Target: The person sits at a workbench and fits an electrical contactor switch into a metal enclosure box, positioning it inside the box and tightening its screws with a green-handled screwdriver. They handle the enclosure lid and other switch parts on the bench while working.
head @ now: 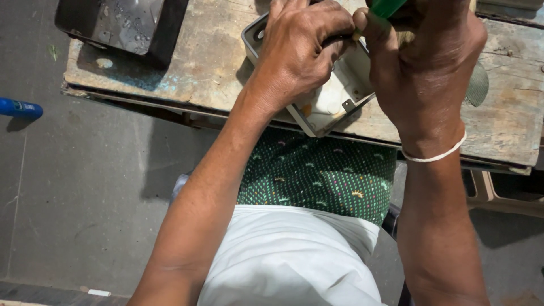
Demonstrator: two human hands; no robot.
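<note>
The wooden bench (pixel 215 62) in front of me is the biggest thing here, worn and scratched, and it carries the work so both my hands can bear down on it. On its far left corner sits a dark metal block (pixel 122 25), well apart from what I am doing.

The open plastic box (pixel 334 102), grey outside and white inside, lies at the near edge of the bench, tilted so one corner hangs just over the edge above my lap. I judge it sits that close so that I can look straight down into it.

My left hand (pixel 303 48) is clamped over the box's far left side, fingers curled over the rim, which pins it against the wood. My right hand (pixel 425 62) is clenched around a green-handled tool (pixel 388 7), pointing it down into the box; the tip is hidden behind my fingers, so I cannot tell what it touches. A white band (pixel 436 156) circles that wrist.

Off to the left on the grey floor (pixel 79 187) lies a blue handle (pixel 20 109), far from either hand.
</note>
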